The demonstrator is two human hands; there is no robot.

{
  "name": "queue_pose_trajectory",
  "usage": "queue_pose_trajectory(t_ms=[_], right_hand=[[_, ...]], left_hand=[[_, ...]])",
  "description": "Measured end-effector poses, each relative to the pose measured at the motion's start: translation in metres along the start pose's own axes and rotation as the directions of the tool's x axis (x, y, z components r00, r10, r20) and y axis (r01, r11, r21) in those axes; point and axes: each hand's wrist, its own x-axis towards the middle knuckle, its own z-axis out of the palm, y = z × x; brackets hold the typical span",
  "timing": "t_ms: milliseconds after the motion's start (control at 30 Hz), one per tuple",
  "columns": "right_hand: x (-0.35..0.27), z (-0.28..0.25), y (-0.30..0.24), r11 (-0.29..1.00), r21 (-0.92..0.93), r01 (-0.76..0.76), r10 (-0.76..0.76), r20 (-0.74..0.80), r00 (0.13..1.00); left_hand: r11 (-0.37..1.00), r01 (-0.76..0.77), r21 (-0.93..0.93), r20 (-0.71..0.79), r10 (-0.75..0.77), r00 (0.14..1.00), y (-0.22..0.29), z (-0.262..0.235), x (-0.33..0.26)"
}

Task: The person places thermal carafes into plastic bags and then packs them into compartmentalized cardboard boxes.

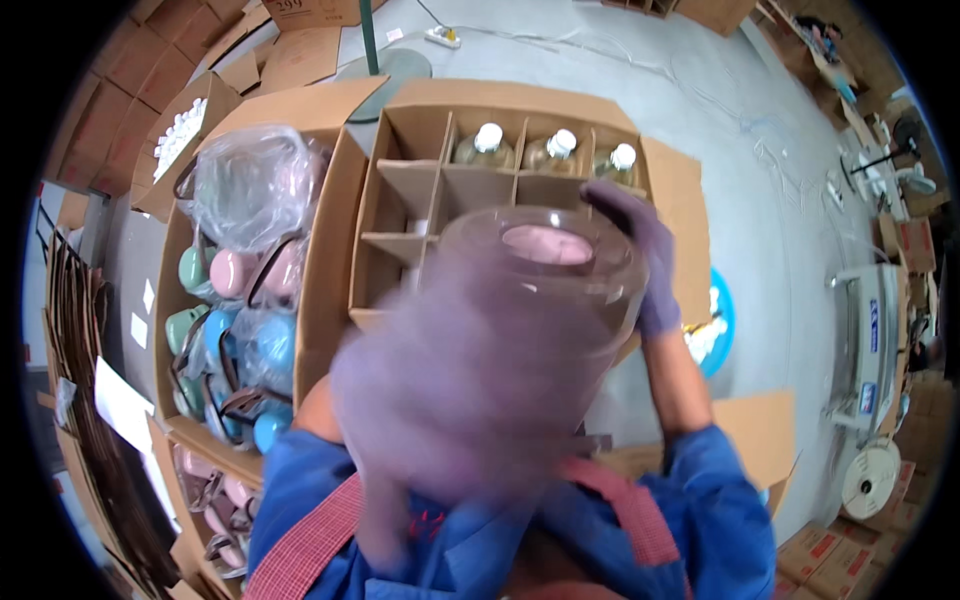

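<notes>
A large, round, see-through bottle (610, 320) is close in front of me, one broad end facing up and a pink patch showing in its middle. My right hand (645, 250), in a purple-grey glove, curls round its right side. In front of the bottle, my left hand (450, 370), gloved the same, is smeared by motion; its fingers cannot be made out. Behind them stands a cardboard box (500, 93) with cardboard dividers. Its far row holds a white-capped clear bottle (487, 148), another such bottle (560, 153) and a third bottle (617, 165).
To the left, an open carton (325, 235) holds pastel green, pink and blue bottles with dark straps, some in plastic film. A blue basin (722, 325) with small white pieces sits on the floor at right. Flattened cardboard (75, 340) leans far left. A green pole (369, 40) stands behind.
</notes>
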Motion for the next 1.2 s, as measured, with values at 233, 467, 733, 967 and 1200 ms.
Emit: queue_pose_trajectory(t_ms=[233,467,733,967,1200], right_hand=[[0.025,-0.01,0.05,0.991,-0.13,-0.011,-0.001,-0.092,0.996],[0.079,-0.007,0.11,0.956,0.294,0.016,0.051,-0.22,0.974],[0.004,-0.002,0.219,0.68,0.624,-0.386,0.64,-0.249,0.727],[0.027,0.014,0.14,0.947,-0.182,-0.266,0.162,-0.445,0.881],[0.089,0.012,0.019,0.281,0.946,-0.162,0.041,0.157,0.987]], left_hand=[[0.79,0.025,0.612,0.122,-0.125,0.985,0.009,0.007,0.042],[0.817,-0.343,-0.463,0.175,0.464,0.868,-0.1,0.007,0.173],[0.423,-0.185,0.887,0.195,0.02,0.981,-0.29,0.029,0.329],[0.303,-0.592,0.747,0.294,0.648,0.703,-0.094,-0.024,0.195],[0.048,-0.917,0.395,0.601,0.741,0.298,0.055,-0.045,0.027]])
